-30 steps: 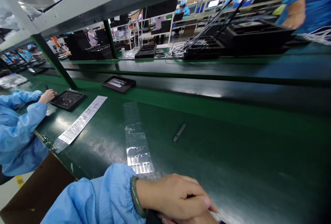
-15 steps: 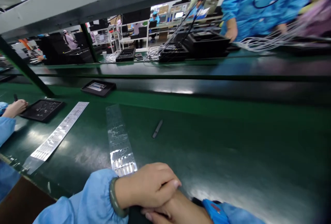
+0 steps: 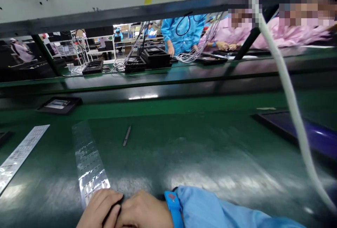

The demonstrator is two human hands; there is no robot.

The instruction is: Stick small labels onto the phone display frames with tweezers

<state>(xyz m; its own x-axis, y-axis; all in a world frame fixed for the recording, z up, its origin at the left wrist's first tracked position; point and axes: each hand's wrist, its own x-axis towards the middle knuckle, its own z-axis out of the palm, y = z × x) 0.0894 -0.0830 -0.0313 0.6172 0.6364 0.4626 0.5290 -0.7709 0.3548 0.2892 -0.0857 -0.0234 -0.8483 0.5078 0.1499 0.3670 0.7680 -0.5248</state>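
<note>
At the bottom edge my left hand [image 3: 100,207] lies against my right hand [image 3: 144,208], its fingers curled and closed; whatever they may hold is hidden. The fingers of my right hand are out of sight under the left hand and the frame edge. A blue band [image 3: 173,207] circles my right wrist, below a blue sleeve. Just beyond my left hand a clear plastic strip [image 3: 89,158] lies on the green bench, with silvery pieces at its near end. Farther off lies a slim dark tool, apparently tweezers [image 3: 127,136].
A second label-like strip [image 3: 22,151] lies at left. Behind it stands a black tray [image 3: 60,105] with pale parts. A white cable [image 3: 289,91] hangs down at right, before a dark panel with a purple sheen [image 3: 316,131]. Co-workers in blue and pink sit across the bench.
My view has turned right, so the bench things appear farther left. The cable and purple-sheened panel have come into view. My left hand has shifted from over my right wrist toward the knuckles.
</note>
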